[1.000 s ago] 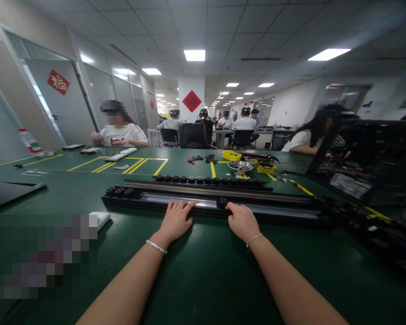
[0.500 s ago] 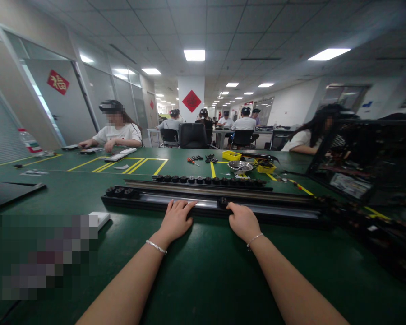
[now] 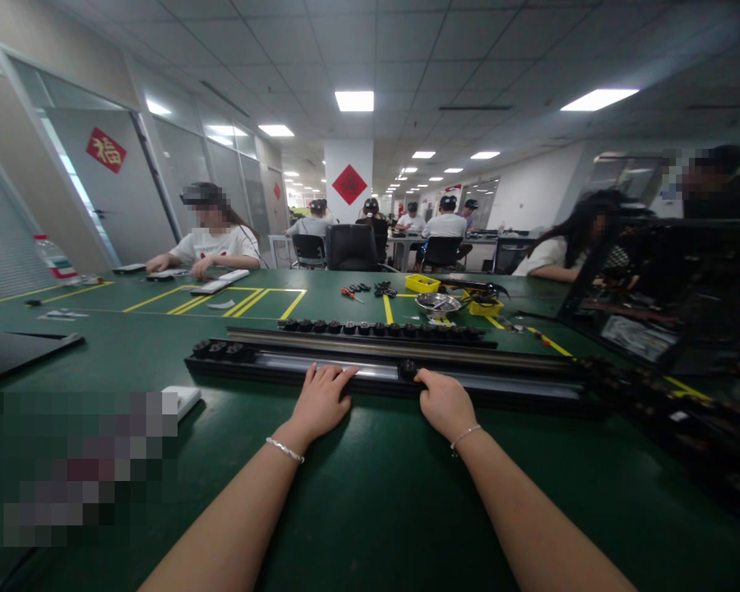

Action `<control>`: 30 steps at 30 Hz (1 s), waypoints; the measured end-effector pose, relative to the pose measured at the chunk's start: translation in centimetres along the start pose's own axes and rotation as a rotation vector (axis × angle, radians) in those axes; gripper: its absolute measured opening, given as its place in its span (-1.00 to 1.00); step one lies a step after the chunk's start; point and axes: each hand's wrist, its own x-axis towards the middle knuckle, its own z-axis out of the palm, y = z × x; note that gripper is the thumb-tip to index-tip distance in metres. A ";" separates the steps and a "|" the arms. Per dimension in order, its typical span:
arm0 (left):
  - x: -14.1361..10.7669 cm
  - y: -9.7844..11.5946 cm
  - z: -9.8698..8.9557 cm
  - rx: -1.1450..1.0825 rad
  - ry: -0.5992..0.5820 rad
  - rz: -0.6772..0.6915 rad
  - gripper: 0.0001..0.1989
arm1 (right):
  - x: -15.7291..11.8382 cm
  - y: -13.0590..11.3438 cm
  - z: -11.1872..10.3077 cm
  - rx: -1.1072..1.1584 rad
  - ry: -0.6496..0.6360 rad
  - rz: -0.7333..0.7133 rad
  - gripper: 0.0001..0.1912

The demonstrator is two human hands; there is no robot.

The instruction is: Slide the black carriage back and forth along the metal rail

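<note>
A long black rail (image 3: 358, 386) with a shiny metal channel lies across the green table before me. My left hand (image 3: 325, 399) rests on its front edge, fingers spread, with nothing held. My right hand (image 3: 447, 404) is closed, its fingers at a small black round part (image 3: 408, 368) that sits in the channel. Parts of its grip are hidden. Several similar black round parts (image 3: 219, 349) sit at the rail's left end. Behind it lie another long rail (image 3: 370, 344) and a row of black round parts (image 3: 379, 329).
Farther back are a metal bowl (image 3: 437, 304), yellow bins (image 3: 423, 283) and a screwdriver (image 3: 353, 294). A dark frame (image 3: 654, 288) stands at right. A white power strip (image 3: 185, 399), partly pixelated, lies at left. Co-workers (image 3: 213, 238) sit around the table.
My right hand and the black round part have shifted very slightly right. My left hand stays put. A person in dark clothing has appeared at the far right.
</note>
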 end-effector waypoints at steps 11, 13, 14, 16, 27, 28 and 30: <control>0.0 0.0 -0.2 -0.001 -0.018 -0.005 -0.45 | 0.1 0.3 0.0 -0.034 0.010 0.015 -0.65; 0.0 0.0 -0.1 -0.002 -0.018 -0.005 -0.45 | 0.1 0.3 0.0 -0.036 0.017 0.017 -0.65; 0.0 0.0 -0.1 -0.002 -0.016 -0.005 -0.45 | 0.0 0.3 0.0 -0.037 0.019 0.017 -0.65; 0.0 0.0 -0.1 -0.001 -0.011 -0.004 -0.45 | 0.0 0.3 0.0 -0.036 0.025 0.017 -0.65; 0.1 -0.1 0.0 -0.015 -0.004 0.002 -0.44 | 0.2 1.3 0.4 -0.035 0.075 0.040 -0.63; 0.1 -0.1 0.0 -0.015 -0.004 0.002 -0.45 | 0.2 1.3 0.4 -0.038 0.082 0.034 -0.63; 0.1 -0.1 0.0 -0.016 -0.005 -0.001 -0.45 | 0.2 1.4 0.5 -0.040 0.094 0.029 -0.63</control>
